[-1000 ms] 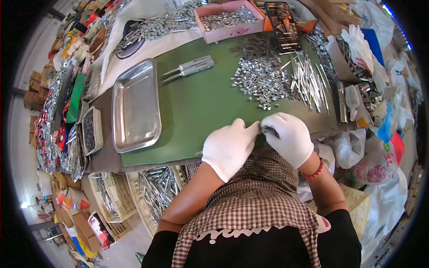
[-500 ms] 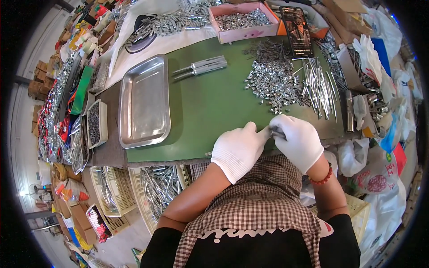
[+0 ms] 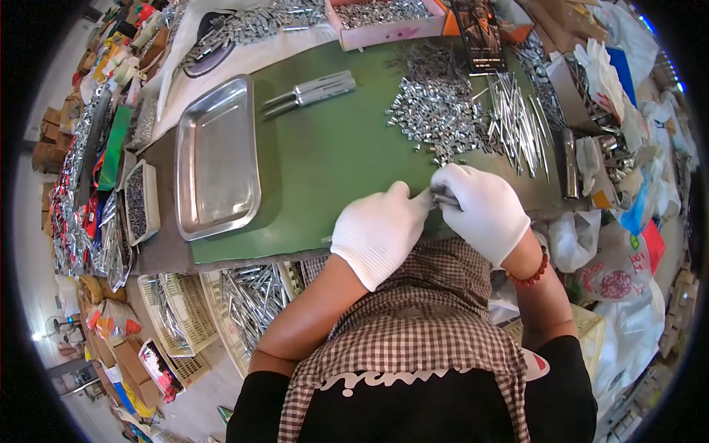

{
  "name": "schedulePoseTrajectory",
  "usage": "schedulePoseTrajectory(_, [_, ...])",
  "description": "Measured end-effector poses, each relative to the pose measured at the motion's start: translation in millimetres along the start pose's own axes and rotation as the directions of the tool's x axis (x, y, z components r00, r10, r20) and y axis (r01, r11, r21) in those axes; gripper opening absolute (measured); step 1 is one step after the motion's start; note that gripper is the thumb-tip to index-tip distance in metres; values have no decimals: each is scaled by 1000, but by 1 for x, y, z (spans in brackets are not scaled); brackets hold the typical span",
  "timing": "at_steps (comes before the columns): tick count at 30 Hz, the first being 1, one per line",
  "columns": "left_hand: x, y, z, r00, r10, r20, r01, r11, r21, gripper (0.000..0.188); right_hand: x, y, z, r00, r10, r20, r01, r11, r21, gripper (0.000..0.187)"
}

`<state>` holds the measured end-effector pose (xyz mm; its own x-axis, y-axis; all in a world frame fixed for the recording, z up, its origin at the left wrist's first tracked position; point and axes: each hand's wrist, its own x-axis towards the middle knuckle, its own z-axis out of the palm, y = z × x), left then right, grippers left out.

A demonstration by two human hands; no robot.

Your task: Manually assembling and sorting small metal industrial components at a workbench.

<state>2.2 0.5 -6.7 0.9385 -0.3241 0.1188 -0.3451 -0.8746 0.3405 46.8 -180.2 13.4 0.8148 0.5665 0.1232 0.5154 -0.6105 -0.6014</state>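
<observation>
Green mat (image 3: 317,162) below, right hand (image 3: 484,214) pinching small metal parts (image 3: 446,200), left hand (image 3: 378,230) right alongside (can't tell its grip), so a loose pinch might drop them.

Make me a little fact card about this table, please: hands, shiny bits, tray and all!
Left hand: white glove, close beside the right one; its grip is hidden
Right hand: white glove, pinching a small grey metal piece
Bracelet: red beads, right wrist
Worktop: green
Toward the left: shiny metal tray
Toward the right: pile of little silver parts, beside thin silver rods
Far side: pink box holding small metal bits
</observation>
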Motion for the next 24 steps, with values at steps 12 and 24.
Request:
schedulePoseTrajectory(12, [1, 1, 3, 995, 35, 89, -40, 998, 56, 20, -14, 11, 7, 999, -4, -54, -1, 996, -86, 18])
schedulePoseTrajectory(24, [7, 6, -6, 987, 1, 162, -8, 999, 38, 27, 15, 14, 40, 902, 401, -161, 228, -126, 965, 54])
